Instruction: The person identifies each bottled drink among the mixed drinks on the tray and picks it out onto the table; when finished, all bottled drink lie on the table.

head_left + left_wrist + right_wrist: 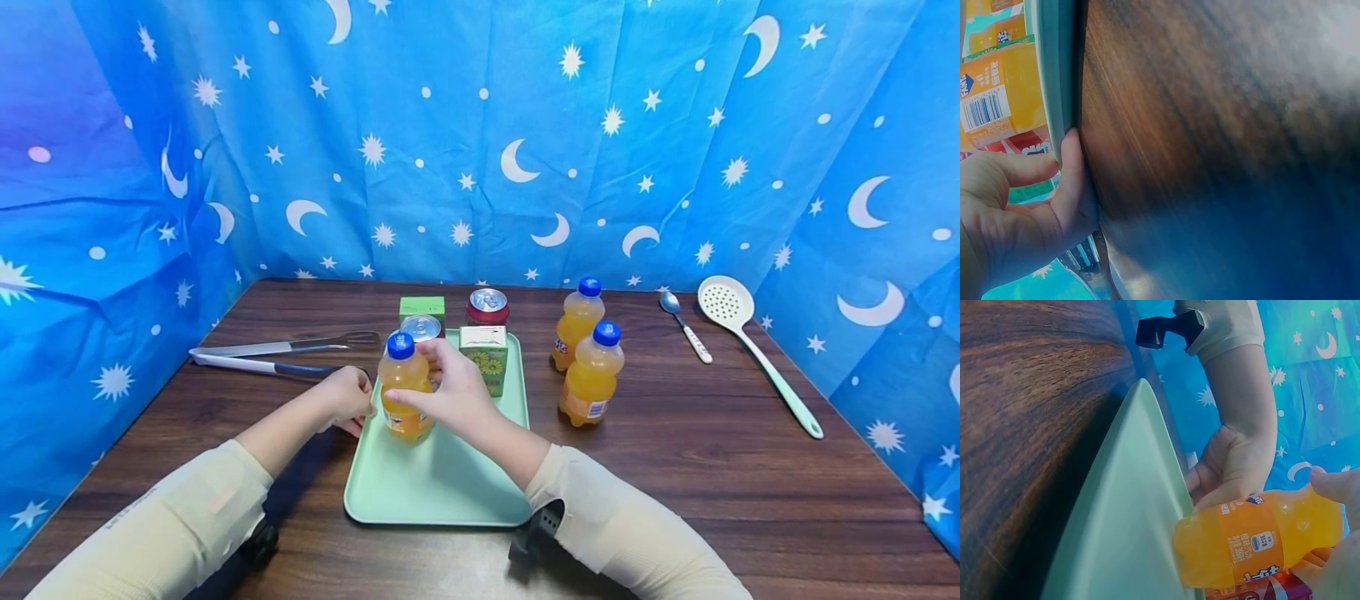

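Note:
My right hand (459, 385) holds a small bottle of orange soda (399, 373) with a blue cap, thumb on the near side and fingers behind. The bottle stands upright over the left part of a pale green tray (435, 492); its base is right at the tray's surface in the right wrist view. At the tray's left rim (1052, 75), my left hand (1019, 215) pinches the edge between thumb and fingers. Behind the bottle is a soda can (422, 327), partly hidden. A green drink carton (483, 360) stands right of my right hand's fingers.
Another green carton (422, 305) and a red can (487, 308) are at the tray's far end. To its right stand two more orange soda bottles (579, 325). A spoon (686, 327) and a slotted skimmer (757, 346) lie far right; metal tongs (281, 354) lie left.

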### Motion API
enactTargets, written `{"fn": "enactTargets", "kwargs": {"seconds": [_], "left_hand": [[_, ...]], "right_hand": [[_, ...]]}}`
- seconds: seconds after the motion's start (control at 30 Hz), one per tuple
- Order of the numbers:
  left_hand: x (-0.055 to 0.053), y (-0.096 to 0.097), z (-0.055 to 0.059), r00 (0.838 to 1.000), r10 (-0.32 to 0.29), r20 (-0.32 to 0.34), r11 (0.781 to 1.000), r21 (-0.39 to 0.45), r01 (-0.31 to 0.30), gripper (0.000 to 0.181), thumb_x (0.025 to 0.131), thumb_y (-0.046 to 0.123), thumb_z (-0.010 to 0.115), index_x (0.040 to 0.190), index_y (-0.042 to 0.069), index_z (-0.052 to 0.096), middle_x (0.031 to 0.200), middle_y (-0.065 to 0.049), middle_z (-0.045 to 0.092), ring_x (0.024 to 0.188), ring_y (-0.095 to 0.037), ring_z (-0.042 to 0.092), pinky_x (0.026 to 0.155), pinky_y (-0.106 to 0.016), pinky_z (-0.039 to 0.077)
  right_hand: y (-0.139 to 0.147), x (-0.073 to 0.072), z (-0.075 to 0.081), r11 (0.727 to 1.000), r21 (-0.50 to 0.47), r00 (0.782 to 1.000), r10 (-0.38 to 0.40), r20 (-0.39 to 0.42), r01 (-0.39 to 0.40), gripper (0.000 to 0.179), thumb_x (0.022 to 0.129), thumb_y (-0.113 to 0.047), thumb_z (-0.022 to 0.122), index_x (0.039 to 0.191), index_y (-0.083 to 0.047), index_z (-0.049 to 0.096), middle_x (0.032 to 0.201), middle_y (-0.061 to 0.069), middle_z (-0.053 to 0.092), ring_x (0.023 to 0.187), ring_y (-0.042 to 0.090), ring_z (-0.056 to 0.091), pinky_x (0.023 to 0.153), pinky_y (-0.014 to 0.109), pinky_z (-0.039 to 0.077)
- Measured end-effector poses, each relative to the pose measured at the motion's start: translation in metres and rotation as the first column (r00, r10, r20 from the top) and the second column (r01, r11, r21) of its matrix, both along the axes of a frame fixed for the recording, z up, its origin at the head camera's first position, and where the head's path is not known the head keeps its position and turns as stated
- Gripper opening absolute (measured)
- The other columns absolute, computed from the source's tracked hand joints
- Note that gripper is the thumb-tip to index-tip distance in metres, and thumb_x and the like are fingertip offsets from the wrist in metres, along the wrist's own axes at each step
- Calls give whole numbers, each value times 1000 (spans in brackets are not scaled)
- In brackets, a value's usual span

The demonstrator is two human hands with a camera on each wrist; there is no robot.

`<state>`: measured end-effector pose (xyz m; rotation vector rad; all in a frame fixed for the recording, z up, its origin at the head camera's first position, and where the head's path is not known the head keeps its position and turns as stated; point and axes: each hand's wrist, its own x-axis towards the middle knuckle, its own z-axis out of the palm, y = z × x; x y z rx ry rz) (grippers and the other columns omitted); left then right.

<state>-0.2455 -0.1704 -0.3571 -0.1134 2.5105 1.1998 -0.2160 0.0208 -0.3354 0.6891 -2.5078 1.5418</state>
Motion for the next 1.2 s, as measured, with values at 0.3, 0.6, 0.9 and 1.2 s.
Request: {"fn": "enactTargets", "kwargs": {"seconds": [0.3,0.6,0.9,1.2], "left_hand": [[0,0,0,1000,-4,-2,1000,8,4,12,82,-10,58,82,-3,48,74,-16,53,57,-21,57,52,-34,57],[-1,1,-1,1000,-1,-12,1000,-5,1,13,83,-10,58,81,-2,48,75,-16,52,60,-22,57,53,-34,57],[-1,0,-1,1000,-5,-7,1000,-4,5,12,84,-9,58,83,-3,48,77,-16,52,61,-23,57,53,-34,57],[1,-1,0,1000,-5,0,1000,13,5,13,83,-10,57,81,-2,47,71,-14,50,58,-21,56,52,-33,56]], "right_hand": [[0,3,2,999,-30,1000,15,-22,-16,59,75,-27,80,122,-9,49,113,2,59,101,14,59,84,25,51],[2,6,4,997,-68,999,29,-39,-32,57,76,-23,79,122,-8,49,112,2,59,102,14,58,84,23,51],[6,14,11,994,-95,997,55,-52,-60,57,76,-21,79,123,-7,49,113,1,59,103,12,57,86,22,49],[16,28,23,990,-107,995,94,-18,-95,57,77,-20,78,125,-10,48,119,0,58,109,12,56,90,28,48]]}}
